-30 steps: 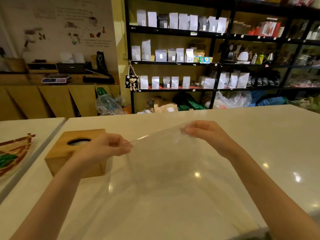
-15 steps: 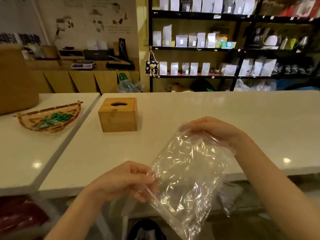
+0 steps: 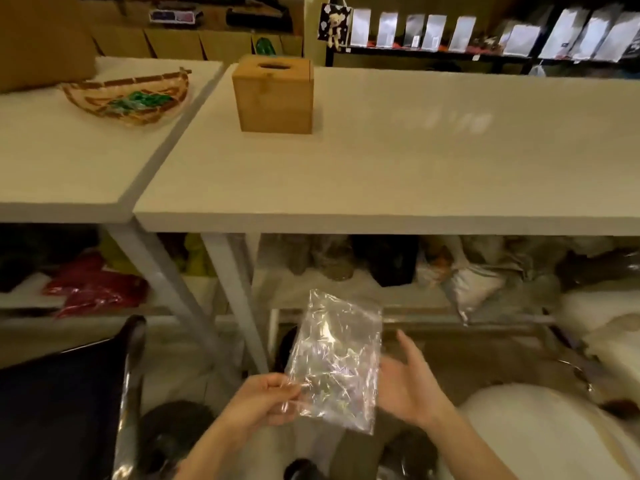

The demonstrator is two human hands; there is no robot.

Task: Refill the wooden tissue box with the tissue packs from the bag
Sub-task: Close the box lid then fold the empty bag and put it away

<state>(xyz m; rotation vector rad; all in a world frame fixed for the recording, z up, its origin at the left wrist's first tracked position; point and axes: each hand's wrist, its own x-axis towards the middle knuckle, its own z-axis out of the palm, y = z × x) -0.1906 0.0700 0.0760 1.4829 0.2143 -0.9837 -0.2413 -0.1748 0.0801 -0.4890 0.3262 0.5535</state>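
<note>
A crumpled clear plastic bag (image 3: 334, 362) is pinched at its near left edge by the left hand (image 3: 261, 400), below the counter (image 3: 398, 174). The right hand (image 3: 407, 386) is held spread just right of it, its grip released. The wooden tissue box (image 3: 273, 95) is seen far left on the counter.

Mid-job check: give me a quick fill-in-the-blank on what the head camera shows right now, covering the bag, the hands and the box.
1. The clear plastic bag is pinched by the ____ hand.
2. The right hand beside the bag is ____, palm toward it.
3. The wooden tissue box stands on the white ____, far from both hands.
4. The woven basket holds something ____ in colour.

Missing words: left; open; table; green
</note>
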